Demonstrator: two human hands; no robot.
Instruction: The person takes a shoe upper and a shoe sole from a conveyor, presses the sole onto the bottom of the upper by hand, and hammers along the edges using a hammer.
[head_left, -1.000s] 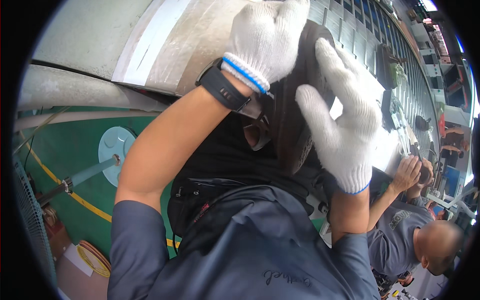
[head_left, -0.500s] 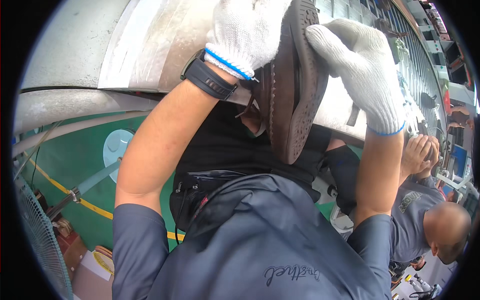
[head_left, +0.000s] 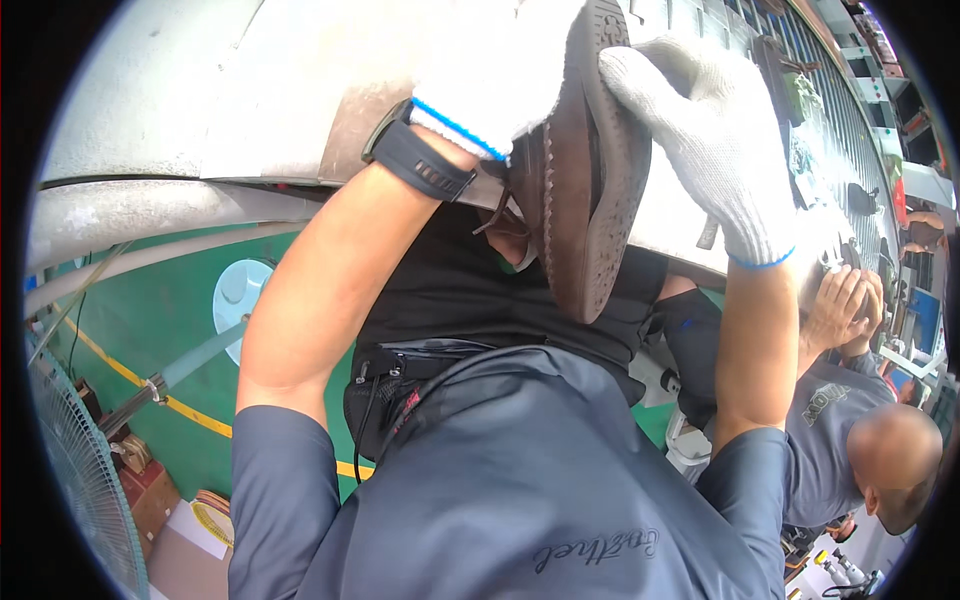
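A brown lace-up shoe (head_left: 573, 190) stands on end over my lap, toe down, at the edge of a pale work surface (head_left: 300, 90). Its patterned brown sole (head_left: 618, 165) turns to the right. My left hand (head_left: 492, 60), in a white knit glove, is closed round the upper part of the shoe; its fingertips are hidden. My right hand (head_left: 705, 130), gloved alike, has its thumb against the sole's edge and its fingers curled in. Whatever lies between those fingers cannot be made out. A loose lace (head_left: 490, 215) hangs on the shoe's left side.
A slatted roller conveyor (head_left: 840, 110) runs along the upper right. Beside it a co-worker (head_left: 850, 430) sits, hands together. A pale pipe (head_left: 170, 215) edges the work surface at left. Lower left are a fan (head_left: 85, 480) and a light-blue round base (head_left: 238, 300) on the green floor.
My right hand has shifted slightly left along the sole. The shoe has tilted a little, its toe moving slightly right and up. My left hand keeps its hold.
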